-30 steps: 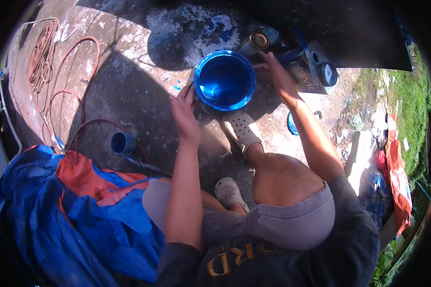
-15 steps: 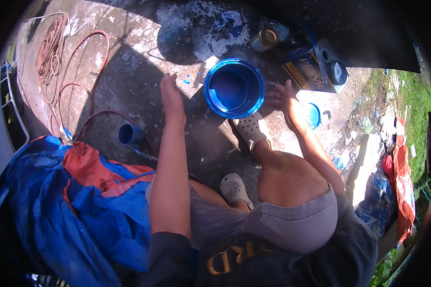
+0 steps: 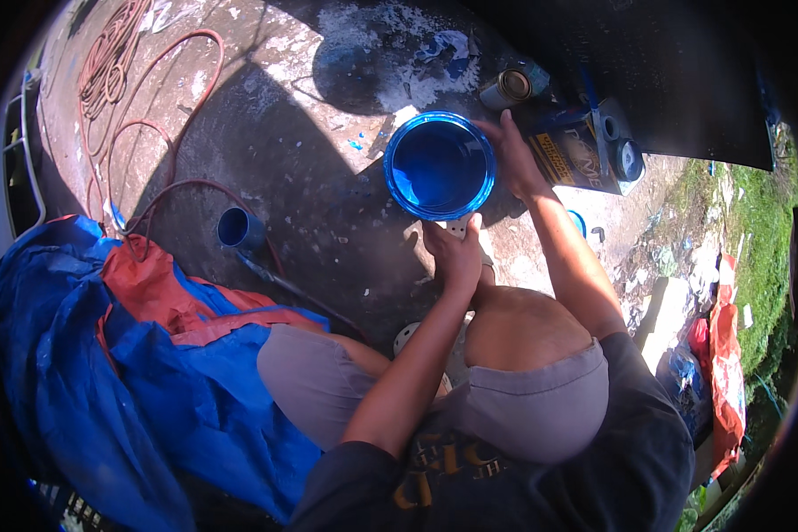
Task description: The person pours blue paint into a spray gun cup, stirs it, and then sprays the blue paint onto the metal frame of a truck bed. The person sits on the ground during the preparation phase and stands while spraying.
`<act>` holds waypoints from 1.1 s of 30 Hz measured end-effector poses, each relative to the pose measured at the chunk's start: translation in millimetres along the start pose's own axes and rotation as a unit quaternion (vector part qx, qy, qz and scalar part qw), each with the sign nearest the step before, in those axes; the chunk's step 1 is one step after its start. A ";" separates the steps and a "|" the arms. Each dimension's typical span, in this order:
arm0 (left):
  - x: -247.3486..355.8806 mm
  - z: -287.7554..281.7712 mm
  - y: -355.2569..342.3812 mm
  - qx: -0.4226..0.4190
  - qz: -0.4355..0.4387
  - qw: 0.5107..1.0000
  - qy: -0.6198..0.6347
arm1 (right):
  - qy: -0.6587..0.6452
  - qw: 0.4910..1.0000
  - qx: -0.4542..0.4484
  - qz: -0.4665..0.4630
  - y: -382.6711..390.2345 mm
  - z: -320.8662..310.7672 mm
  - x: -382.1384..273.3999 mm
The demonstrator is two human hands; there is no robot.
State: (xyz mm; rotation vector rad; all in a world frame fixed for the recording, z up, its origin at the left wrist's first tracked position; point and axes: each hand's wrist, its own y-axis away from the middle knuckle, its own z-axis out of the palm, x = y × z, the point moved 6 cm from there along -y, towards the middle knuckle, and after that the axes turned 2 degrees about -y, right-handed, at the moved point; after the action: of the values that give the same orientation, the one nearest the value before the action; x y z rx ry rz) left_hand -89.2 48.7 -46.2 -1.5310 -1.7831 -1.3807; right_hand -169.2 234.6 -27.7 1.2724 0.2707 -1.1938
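A round open paint can [image 3: 439, 212], its rim and inner wall coated in glossy blue, is raised in front of me with its mouth facing up toward me. Blue paint shows inside. My right hand [image 3: 512, 162] curves round its right side; some of those fingers are hidden by the can. At the near side my left hand [image 3: 457, 259] supports the can from below, thumb pointing up toward the rim and fingertips out of sight under it. Beyond my left forearm, a small blue cup [image 3: 235, 228] lies on the ground with a paint-smeared stick [image 3: 255, 266] beside it.
A printed rectangular tin [image 3: 578, 158] and a smaller open can [image 3: 512, 86] stand at the far right. A red hose [image 3: 115, 75] coils at far left. Blue and orange tarpaulin [image 3: 151, 355] covers the left side. Part of a blue lid [image 3: 578, 222] shows past my right forearm.
My left hand has swung right, from open and away from the can to its near side. My right hand has closed in on the can's right side.
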 end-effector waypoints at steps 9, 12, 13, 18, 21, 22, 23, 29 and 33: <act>-14.5 -62.7 -15.9 0.100 -0.018 0.990 0.094 | 0.224 0.958 -0.130 -0.123 -22.1 82.5 -14.2; -20.8 -76.1 -17.6 0.118 -0.018 0.980 0.157 | 0.252 0.951 -0.170 -0.062 -25.6 113.3 -6.5; -19.3 -80.1 -18.6 0.128 -0.021 0.974 0.187 | 0.277 0.940 -0.193 -0.041 -28.8 121.1 -6.2; -3.0 -110.5 -32.1 0.124 -0.040 0.934 0.333 | 0.392 0.887 -0.237 -0.057 -40.5 173.2 -29.4; 7.9 -134.7 -49.4 0.173 0.010 0.905 0.388 | 0.465 0.844 -0.254 -0.087 -42.6 227.6 -56.6; 14.2 -143.8 -53.0 0.183 0.016 0.890 0.417 | 0.492 0.823 -0.264 -0.105 -40.5 245.2 -64.6; 20.4 -157.0 -59.0 0.190 0.045 0.876 0.441 | 0.484 0.825 -0.269 -0.107 -43.7 260.6 -66.0; 26.0 -195.6 -81.6 0.204 0.041 0.823 0.529 | 0.567 0.748 -0.315 -0.140 -61.9 349.2 -75.4; 20.1 -223.8 -89.3 0.232 0.064 0.782 0.575 | 0.599 0.715 -0.311 -0.184 -46.3 402.1 -67.4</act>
State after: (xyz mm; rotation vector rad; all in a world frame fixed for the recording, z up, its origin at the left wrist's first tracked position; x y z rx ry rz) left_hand -239.3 -125.5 28.4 -0.3080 -1.0340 -1.2118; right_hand -408.1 -55.9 136.2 1.2109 1.7967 -0.2945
